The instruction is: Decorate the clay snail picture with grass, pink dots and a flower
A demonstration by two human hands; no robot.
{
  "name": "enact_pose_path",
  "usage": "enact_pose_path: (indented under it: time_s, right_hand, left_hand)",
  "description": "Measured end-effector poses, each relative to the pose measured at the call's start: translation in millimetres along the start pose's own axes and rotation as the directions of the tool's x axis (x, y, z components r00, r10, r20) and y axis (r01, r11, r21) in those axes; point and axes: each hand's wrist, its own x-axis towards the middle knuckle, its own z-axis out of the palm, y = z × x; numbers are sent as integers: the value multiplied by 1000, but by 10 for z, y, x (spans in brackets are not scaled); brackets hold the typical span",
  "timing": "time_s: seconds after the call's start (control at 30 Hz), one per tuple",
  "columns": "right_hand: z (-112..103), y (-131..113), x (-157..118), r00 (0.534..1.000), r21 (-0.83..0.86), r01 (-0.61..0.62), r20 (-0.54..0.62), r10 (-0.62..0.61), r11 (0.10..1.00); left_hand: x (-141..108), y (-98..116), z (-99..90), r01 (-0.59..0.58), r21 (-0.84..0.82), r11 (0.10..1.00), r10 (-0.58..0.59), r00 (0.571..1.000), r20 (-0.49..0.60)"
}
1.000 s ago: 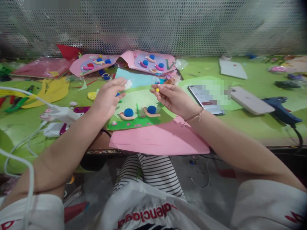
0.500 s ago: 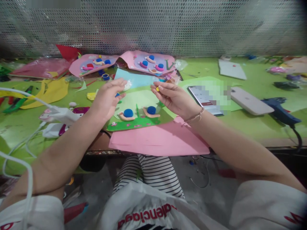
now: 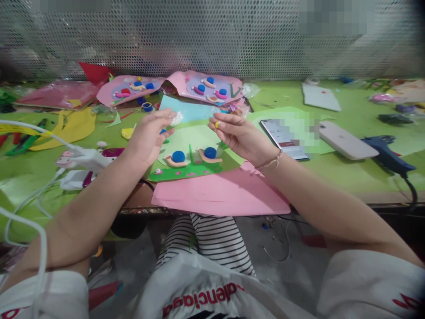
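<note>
My right hand (image 3: 241,135) pinches a small yellow piece of what looks like modelling clay (image 3: 217,125) between its fingertips, above the pale green paper sheet (image 3: 179,134). Held above the sheet's left side, my left hand (image 3: 148,137) has its fingers apart and nothing in its grip. A white crumpled bit (image 3: 178,118) shows just past its fingertips; whether they touch I cannot tell. Two snail figures with blue shells, a left one (image 3: 178,157) and a right one (image 3: 210,153), lie on the sheet above a dark green strip (image 3: 179,173). My left hand partly hides another blue piece (image 3: 162,131).
Pink sheets with more snail figures (image 3: 212,86) lie at the back. A pink sheet (image 3: 219,195) hangs over the front edge. To the right are a lit phone (image 3: 277,133), a pale phone (image 3: 347,139) and a glue gun (image 3: 387,155); white chargers (image 3: 88,161) and cables lie left.
The fingers of my right hand have shifted slightly around the yellow piece, which shows a little lower. My left hand stays nearly still.
</note>
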Motion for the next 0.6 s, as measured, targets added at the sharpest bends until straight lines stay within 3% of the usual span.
enact_pose_path:
  time_s: [0.6]
  right_hand:
    - [-4,6,4,1000,-26,16,-4,-16,1000]
  left_hand:
    - [-4,7,6,20,14,1000,-20,1000,-13]
